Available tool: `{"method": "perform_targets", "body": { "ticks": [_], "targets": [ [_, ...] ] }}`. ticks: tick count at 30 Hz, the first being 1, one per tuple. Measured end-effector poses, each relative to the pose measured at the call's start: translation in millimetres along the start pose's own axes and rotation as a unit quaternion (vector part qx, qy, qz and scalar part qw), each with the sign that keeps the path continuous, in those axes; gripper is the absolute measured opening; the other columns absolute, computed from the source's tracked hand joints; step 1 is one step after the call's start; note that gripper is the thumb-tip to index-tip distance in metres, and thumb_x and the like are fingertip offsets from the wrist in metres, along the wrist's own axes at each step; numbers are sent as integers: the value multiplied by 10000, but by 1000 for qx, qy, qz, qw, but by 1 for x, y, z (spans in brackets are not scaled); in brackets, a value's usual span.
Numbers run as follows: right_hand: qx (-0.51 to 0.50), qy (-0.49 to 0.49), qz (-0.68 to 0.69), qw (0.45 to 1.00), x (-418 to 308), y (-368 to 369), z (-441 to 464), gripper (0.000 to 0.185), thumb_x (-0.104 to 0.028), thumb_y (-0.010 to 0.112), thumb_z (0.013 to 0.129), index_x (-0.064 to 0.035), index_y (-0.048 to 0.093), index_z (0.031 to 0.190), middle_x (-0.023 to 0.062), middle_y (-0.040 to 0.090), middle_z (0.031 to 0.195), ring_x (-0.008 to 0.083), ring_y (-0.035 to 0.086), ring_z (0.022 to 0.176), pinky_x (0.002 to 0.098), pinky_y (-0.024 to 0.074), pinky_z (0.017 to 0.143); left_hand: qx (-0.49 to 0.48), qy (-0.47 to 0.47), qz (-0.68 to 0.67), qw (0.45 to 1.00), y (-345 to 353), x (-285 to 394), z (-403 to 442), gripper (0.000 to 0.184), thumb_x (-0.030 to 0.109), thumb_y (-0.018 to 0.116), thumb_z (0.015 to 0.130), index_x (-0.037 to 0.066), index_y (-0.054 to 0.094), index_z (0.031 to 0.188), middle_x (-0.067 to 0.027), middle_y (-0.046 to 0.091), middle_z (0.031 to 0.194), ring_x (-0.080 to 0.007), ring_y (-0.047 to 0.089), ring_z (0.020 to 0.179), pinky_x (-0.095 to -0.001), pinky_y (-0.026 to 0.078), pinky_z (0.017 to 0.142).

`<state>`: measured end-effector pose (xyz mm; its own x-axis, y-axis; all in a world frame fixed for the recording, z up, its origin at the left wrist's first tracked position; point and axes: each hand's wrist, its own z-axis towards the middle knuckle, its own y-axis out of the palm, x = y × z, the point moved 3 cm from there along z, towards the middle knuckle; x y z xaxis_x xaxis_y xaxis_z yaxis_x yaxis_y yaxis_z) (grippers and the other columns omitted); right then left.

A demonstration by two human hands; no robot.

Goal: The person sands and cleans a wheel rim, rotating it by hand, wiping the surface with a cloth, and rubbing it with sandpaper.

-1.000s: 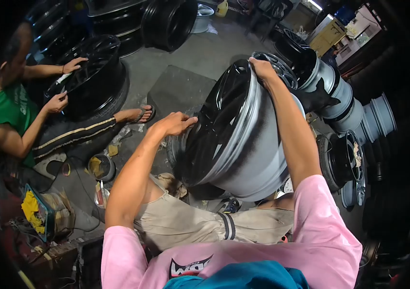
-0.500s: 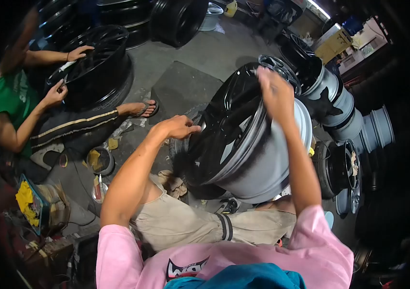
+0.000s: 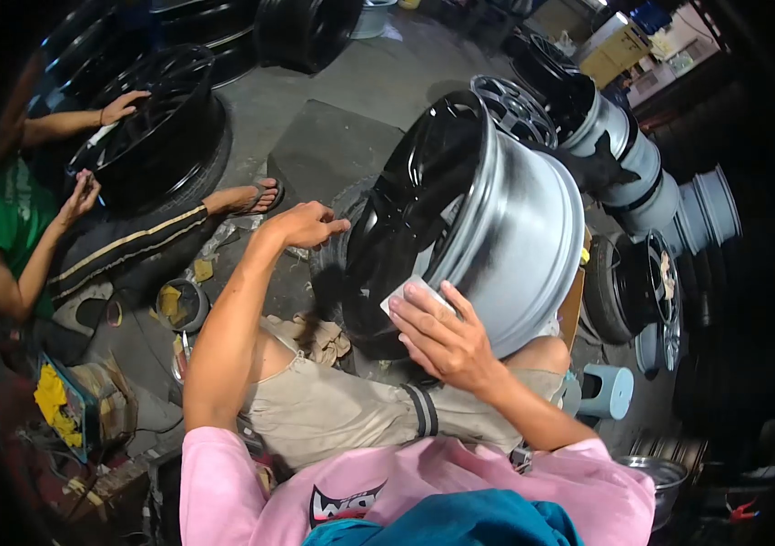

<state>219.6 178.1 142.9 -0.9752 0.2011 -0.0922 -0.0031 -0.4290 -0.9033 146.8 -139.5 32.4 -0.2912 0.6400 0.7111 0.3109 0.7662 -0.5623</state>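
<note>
A large car wheel rim [image 3: 519, 246] stands tilted in front of me, its spoked face glossy black and its barrel silver-grey with dark smudges. My right hand [image 3: 447, 337] holds a flat whitish pad [image 3: 410, 296] against the near edge of the rim, with fingers spread over it. Whether the pad is folded sandpaper or a cloth, I cannot tell. My left hand [image 3: 313, 226] is beside the left edge of the black face, one finger stretched toward it and the others loosely bent. No object shows in that hand. A tyre [image 3: 326, 259] lies partly hidden beneath the rim.
At the left, another person in a green shirt [image 3: 5, 214] handles a black wheel [image 3: 165, 136]. More rims [image 3: 651, 196] line the right side. A light-blue stool [image 3: 608, 391] stands at my right. A bucket [image 3: 181, 305] and a box with yellow cloth [image 3: 65, 400] are at lower left.
My right hand has swept from the rim's far top edge down to its near edge. My left hand has shifted slightly left and up. The whole view has shifted a little.
</note>
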Motion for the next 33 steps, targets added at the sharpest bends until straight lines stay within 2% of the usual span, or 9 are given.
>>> {"method": "perform_targets", "body": {
  "ticks": [3, 7, 9, 10, 17, 19, 22, 28, 33],
  "targets": [
    [90, -55, -67, 992, 56, -16, 18, 301, -134, 721, 964, -100, 767, 1260, 110, 710, 1419, 296, 590, 1442, 535, 393, 1242, -11, -13, -39, 999, 8, -13, 16, 586, 522, 638, 1073, -53, 749, 1087, -126, 771, 863, -210, 745, 772, -378, 586, 738],
    [268, 194, 73, 941, 178, -42, 112, 349, -231, 557, 1115, 44, 745, 1217, 241, 759, 1214, 387, 726, 1159, 456, 526, 1054, -13, -34, -54, 998, 8, -8, 10, 613, 539, 642, 1068, -64, 741, 1114, -139, 773, 876, -209, 755, 778, -370, 600, 742],
    [140, 326, 119, 927, 274, -23, 125, 443, -358, 544, 1088, 17, 775, 1141, 266, 773, 1018, 404, 754, 1059, 448, 546, 899, -11, -30, -59, 998, 13, -16, 18, 583, 524, 637, 1072, -45, 751, 1130, -134, 784, 896, -220, 767, 772, -375, 610, 747],
    [78, 375, 120, 916, 291, -20, 130, 472, -377, 558, 1098, 32, 748, 1240, 227, 792, 1145, 373, 745, 1126, 385, 532, 988, -7, -25, -66, 997, 14, -18, 22, 554, 508, 633, 1075, -27, 760, 1146, -128, 794, 916, -230, 779, 767, -380, 620, 752],
    [281, 179, -9, 943, 66, 8, 10, 300, -120, 638, 1055, -32, 748, 1320, 216, 701, 1380, 395, 612, 1380, 517, 432, 1191, -29, -19, -62, 997, 18, -15, 31, 591, 544, 670, 1045, -32, 762, 1142, -130, 782, 904, -226, 774, 760, -374, 610, 744],
    [145, 128, -16, 981, 18, 41, -50, 347, -134, 702, 1008, -105, 750, 1351, 114, 645, 1509, 328, 555, 1466, 528, 341, 1252, -36, -19, -66, 997, 20, -22, 43, 606, 552, 674, 1041, -34, 752, 1174, -139, 790, 940, -247, 789, 800, -373, 610, 748],
    [176, 139, -72, 972, 50, 23, -54, 352, -143, 712, 1000, -121, 749, 1350, 82, 614, 1554, 313, 531, 1492, 515, 310, 1270, -47, -59, -29, 997, 25, -12, 38, 620, 555, 682, 1034, -33, 742, 1219, -138, 789, 929, -251, 795, 811, -367, 609, 749],
    [136, 299, 15, 944, 212, -50, 42, 383, -319, 572, 1082, -41, 744, 1281, 226, 719, 1318, 444, 695, 1131, 509, 546, 988, -33, -51, -40, 997, 28, -14, 41, 630, 542, 697, 1028, -42, 727, 1265, -156, 795, 941, -261, 799, 794, -377, 608, 710],
    [-52, 400, -49, 914, 364, -46, 37, 534, -482, 515, 1066, -40, 805, 1139, 278, 745, 1185, 477, 703, 1147, 519, 551, 1006, -45, -39, -43, 997, 28, -20, 41, 581, 536, 703, 1026, 2, 744, 1254, -158, 793, 938, -276, 798, 785, -400, 619, 690]
  ]
}}
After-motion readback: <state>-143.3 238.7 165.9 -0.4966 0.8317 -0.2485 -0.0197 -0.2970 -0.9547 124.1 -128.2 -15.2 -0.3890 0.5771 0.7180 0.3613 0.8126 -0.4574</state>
